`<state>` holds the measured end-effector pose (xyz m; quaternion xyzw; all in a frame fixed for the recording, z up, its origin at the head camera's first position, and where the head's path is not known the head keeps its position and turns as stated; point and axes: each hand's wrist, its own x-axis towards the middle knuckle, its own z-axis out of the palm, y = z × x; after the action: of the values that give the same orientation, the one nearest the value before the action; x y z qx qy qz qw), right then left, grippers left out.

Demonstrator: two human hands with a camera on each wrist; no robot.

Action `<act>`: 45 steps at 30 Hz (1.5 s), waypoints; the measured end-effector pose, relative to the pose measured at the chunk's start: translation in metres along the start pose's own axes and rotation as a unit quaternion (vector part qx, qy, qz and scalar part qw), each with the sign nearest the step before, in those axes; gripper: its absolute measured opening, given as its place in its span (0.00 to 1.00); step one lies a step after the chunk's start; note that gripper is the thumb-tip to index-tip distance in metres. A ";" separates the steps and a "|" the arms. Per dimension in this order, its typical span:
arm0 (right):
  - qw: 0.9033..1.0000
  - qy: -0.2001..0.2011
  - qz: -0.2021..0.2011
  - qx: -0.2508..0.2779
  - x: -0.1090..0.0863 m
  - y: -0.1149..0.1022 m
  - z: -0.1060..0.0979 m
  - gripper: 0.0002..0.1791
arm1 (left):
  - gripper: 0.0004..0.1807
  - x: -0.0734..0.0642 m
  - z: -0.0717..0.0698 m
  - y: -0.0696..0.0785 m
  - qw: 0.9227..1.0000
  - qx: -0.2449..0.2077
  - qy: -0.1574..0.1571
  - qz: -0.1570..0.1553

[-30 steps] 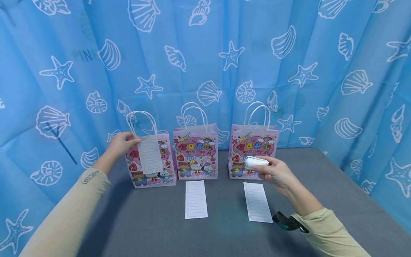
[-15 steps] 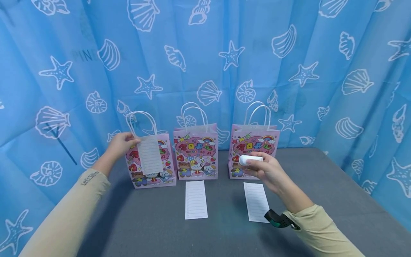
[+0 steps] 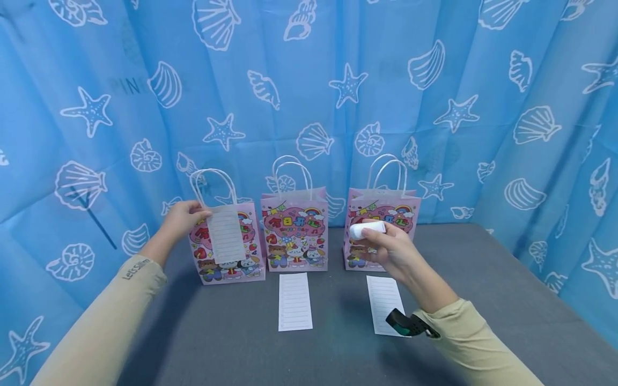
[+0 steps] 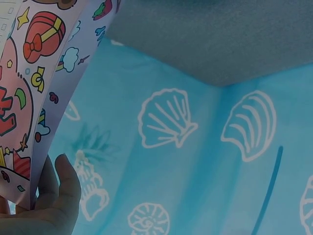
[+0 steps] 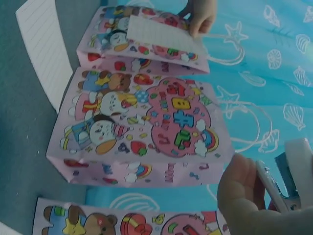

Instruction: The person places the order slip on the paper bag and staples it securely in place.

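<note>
At the left, my left hand [image 3: 181, 221] pinches a lined paper slip [image 3: 227, 236] against the upper front of a pink cartoon gift bag [image 3: 251, 262]. In the left wrist view, curled fingers [image 4: 63, 188] reach behind that bag's top edge. My right hand [image 3: 397, 252] grips a small white stapler [image 3: 367, 230] in front of the right gift bag [image 3: 354, 206], apart from it. The right wrist view shows the stapler [image 5: 299, 169] from the side, with a gap between its two arms.
A middle gift bag [image 3: 294, 257] stands upright between the other two. Flat on the grey table [image 3: 338, 354] lie a lined slip [image 3: 295, 301] before the middle bag and another slip [image 3: 383, 300] before the right bag. A blue shell-print curtain [image 3: 309, 80] hangs behind.
My right hand has moved left and slightly up with the stapler, across the front of the right bag. The left hand stays in place on the slip and bag.
</note>
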<state>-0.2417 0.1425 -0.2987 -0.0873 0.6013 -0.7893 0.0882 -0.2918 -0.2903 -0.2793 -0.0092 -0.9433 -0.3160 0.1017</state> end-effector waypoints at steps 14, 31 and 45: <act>0.996 -0.076 -0.031 0.042 0.011 -0.004 0.024 0.14 | 0.17 0.000 0.000 0.001 1.000 0.005 0.005 -0.005; 0.997 -0.071 0.014 -0.039 0.027 -0.009 0.057 0.33 | 0.18 -0.001 -0.001 0.001 1.000 -0.003 0.006 -0.002; 0.996 -0.079 0.031 -0.015 0.044 -0.013 0.083 0.33 | 0.19 0.001 0.000 0.001 1.000 -0.003 0.003 -0.011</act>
<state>-0.2644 0.0577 -0.2633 -0.1325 0.6066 -0.7677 0.1585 -0.2926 -0.2889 -0.2786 0.0019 -0.9422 -0.3195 0.1005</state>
